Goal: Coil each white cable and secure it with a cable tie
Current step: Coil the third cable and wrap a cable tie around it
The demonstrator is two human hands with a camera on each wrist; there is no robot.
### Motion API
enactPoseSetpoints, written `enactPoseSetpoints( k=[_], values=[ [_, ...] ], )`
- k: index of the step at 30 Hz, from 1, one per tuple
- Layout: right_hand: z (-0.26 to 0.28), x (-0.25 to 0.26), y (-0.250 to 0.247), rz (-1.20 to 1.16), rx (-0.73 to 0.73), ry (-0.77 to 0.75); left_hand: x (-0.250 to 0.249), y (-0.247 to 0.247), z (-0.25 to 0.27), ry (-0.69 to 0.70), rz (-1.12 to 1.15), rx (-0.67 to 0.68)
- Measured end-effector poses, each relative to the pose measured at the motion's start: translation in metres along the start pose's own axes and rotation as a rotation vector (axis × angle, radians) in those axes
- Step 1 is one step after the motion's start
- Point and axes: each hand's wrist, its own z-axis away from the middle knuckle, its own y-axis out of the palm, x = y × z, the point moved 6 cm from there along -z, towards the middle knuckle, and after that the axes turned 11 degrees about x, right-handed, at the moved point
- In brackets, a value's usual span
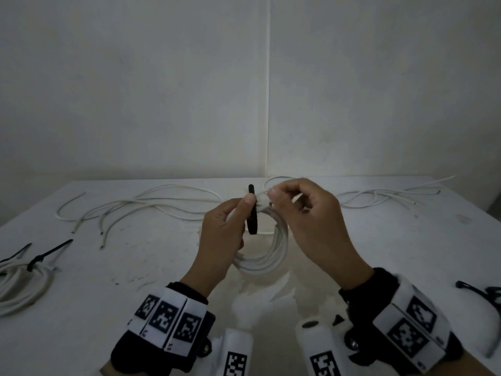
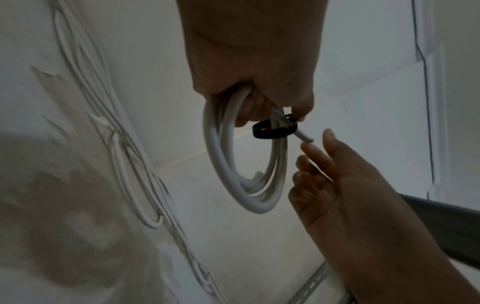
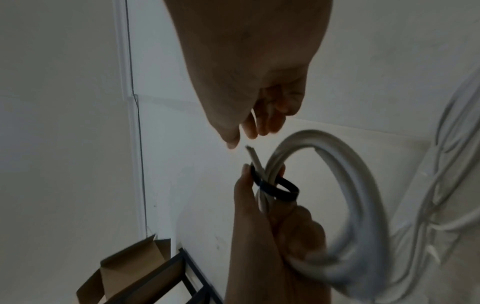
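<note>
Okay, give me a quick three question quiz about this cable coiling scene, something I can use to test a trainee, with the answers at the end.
1. True or false: the black tie already forms a loop around the strands of the held coil.
2. Which of the hands grips the coil? A) left hand B) right hand C) neither
3. Fill in: at the left edge of the table, the finished coil is already bound with a black ____.

Key:
1. True. Both wrist views show the loop around the strands, still loose.
2. A. The right hand's fingertips hover by the free cable end.
3. Tie.
</note>
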Motion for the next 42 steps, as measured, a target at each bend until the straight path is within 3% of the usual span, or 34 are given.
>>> enactPoseSetpoints(
  k=[4,8,12,16,22,30,42],
  values=[
    [-0.015,-0.004,0.011,-0.046,0.29,0.109,-0.004,0.01,0.004,0.027,-0.083,0.105],
    [-0.015,0.001,0.008,-0.051,0.369,0.082,-0.01,0.013,0.008,0.051,-0.09,0.159],
    [-0.023,0.01,-0.002,0.007,0.226,0.043,-0.015,0.023,0.011,0.075,-0.091,0.195],
    [-0.03,0.02,-0.016,-0.09,0.079,0.005,-0.019,0.028,0.015,0.083,-0.084,0.215],
    [-0.022,0.005,-0.002,-0.086,0.283,0.066,-0.018,0.021,0.015,0.059,-0.066,0.152],
    [-0.02,0.014,-0.006,0.094,0.252,-0.031,-0.018,0.031,0.012,-0.025,-0.027,0.193],
    [-0.03,0.006,-0.013,0.027,0.065,0.049,-0.029,0.035,0.018,0.101,-0.124,0.207]
  ],
)
